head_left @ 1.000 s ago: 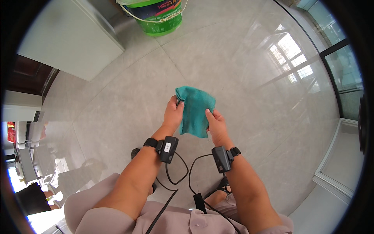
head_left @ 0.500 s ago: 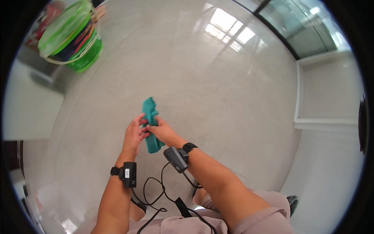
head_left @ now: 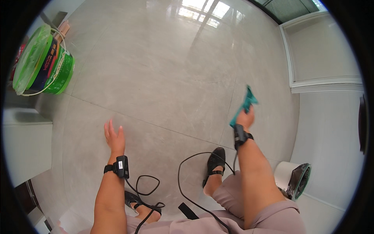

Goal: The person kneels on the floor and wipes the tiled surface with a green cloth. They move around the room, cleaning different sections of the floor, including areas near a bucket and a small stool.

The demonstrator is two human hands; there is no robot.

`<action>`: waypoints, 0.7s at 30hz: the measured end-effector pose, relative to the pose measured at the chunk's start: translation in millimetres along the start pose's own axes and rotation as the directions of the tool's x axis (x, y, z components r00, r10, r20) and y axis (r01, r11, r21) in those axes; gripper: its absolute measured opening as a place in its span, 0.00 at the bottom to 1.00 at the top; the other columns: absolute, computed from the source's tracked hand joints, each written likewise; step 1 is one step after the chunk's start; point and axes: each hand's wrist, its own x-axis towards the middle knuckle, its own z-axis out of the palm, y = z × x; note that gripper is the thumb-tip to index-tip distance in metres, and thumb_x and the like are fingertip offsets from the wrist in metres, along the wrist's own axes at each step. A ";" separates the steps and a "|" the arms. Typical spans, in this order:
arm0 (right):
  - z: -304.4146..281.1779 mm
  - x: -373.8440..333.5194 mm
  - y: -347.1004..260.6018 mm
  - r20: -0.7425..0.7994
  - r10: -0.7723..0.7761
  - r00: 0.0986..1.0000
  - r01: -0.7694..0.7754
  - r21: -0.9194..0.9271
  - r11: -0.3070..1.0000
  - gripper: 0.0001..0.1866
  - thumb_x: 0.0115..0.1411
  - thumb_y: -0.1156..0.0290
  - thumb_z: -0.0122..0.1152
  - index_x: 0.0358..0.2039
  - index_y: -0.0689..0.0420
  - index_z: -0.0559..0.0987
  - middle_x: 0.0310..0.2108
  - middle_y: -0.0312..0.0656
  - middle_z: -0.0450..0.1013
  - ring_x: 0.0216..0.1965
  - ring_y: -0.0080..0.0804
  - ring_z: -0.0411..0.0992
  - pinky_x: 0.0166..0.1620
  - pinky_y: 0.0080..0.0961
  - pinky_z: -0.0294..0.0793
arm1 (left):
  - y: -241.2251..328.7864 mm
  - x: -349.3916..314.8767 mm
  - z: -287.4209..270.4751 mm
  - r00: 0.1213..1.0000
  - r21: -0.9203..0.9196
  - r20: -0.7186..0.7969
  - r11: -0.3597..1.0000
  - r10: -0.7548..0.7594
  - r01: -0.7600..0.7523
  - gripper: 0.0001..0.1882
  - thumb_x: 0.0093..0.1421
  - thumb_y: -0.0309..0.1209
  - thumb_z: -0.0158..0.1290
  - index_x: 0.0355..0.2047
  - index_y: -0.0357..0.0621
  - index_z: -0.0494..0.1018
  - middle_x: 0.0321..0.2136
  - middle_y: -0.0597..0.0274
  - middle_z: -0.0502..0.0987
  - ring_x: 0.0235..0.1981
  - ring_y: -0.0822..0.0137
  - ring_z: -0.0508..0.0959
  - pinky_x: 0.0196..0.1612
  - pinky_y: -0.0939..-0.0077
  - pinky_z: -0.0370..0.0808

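My right hand (head_left: 245, 117) is closed round a teal cloth (head_left: 247, 102), held above the floor on the right. The cloth sticks out past the fist at both ends, its far end flaring into a corner. Out to the left, my left hand (head_left: 114, 139) is empty with its fingers apart, over the floor. A black device on a strap sits on each wrist, the left device (head_left: 122, 167) and the right device (head_left: 240, 136), with black cables running back toward my lap.
Glossy grey tiles make up the floor (head_left: 156, 85). A green bucket (head_left: 62, 76) with a lid and pale handle stands far left, by a white cabinet (head_left: 29, 148). White panelling (head_left: 327, 132) lines the right side. A white bin (head_left: 282, 173) with a black liner is near my right leg.
My hands have parted. The right hand has carried the teal cloth away to the right; the left has let go and moved left. The view has shifted, bringing the bin and my shoes into sight.
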 end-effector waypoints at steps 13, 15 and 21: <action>13.6 21.0 169.0 0.349 0.810 0.472 -0.817 0.518 0.252 0.22 0.64 0.56 0.47 0.55 0.53 0.70 0.45 0.48 0.72 0.37 0.43 0.72 0.35 0.45 0.71 | -12.3 -26.8 7.5 0.993 0.448 0.113 0.890 0.031 -0.079 0.34 0.65 0.42 0.41 0.68 0.53 0.43 0.68 0.52 0.39 0.68 0.47 0.42 0.64 0.48 0.45; 50.7 58.5 136.9 0.272 0.726 0.632 -0.765 0.374 0.525 0.19 0.63 0.61 0.48 0.52 0.55 0.72 0.40 0.50 0.72 0.35 0.44 0.71 0.37 0.43 0.71 | -12.0 -27.4 5.2 0.991 0.456 0.131 0.886 0.021 -0.079 0.34 0.65 0.41 0.41 0.68 0.53 0.42 0.68 0.52 0.38 0.68 0.47 0.41 0.64 0.47 0.44; 124.7 28.1 -90.2 0.435 -0.213 0.875 0.150 0.174 0.973 0.18 0.52 0.78 0.48 0.44 0.60 0.76 0.40 0.56 0.73 0.40 0.51 0.71 0.44 0.39 0.69 | -12.8 -28.9 3.8 0.987 0.468 0.157 0.878 0.033 -0.104 0.35 0.65 0.42 0.40 0.68 0.54 0.40 0.69 0.52 0.35 0.68 0.47 0.40 0.63 0.47 0.44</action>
